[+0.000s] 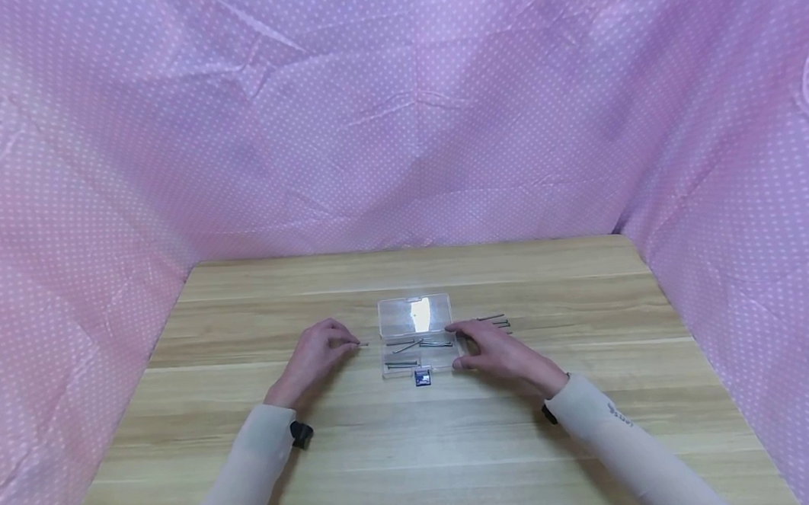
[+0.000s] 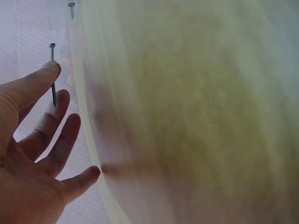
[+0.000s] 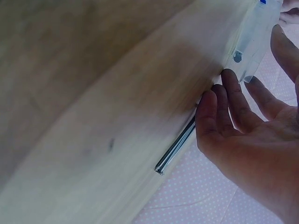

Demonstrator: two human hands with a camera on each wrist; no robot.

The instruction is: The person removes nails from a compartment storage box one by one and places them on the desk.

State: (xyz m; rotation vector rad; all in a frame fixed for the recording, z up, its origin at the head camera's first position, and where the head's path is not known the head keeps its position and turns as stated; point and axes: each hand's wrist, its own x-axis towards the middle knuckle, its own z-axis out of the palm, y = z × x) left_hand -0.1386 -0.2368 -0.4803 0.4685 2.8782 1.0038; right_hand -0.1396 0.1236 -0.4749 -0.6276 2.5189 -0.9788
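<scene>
My left hand (image 1: 319, 356) is just left of a clear plastic box (image 1: 383, 360) and pinches a nail (image 2: 52, 53) between thumb and finger. In the left wrist view the nail's head points up and away from the hand, and the other fingers are spread. The box lies with its lid (image 1: 396, 318) tipped back, and several nails (image 1: 437, 344) rest in its compartments. At the box's right end is my right hand (image 1: 499, 348), holding it with the thumb at the front corner and a finger at the back near the lid.
Several loose nails (image 1: 501, 324) lie on the wooden table (image 1: 416, 465) behind the right hand; some also show in the right wrist view as a bundle of nails (image 3: 175, 147). A small blue label (image 1: 422, 378) is at the box's front edge. Pink dotted cloth (image 1: 398, 131) surrounds the table.
</scene>
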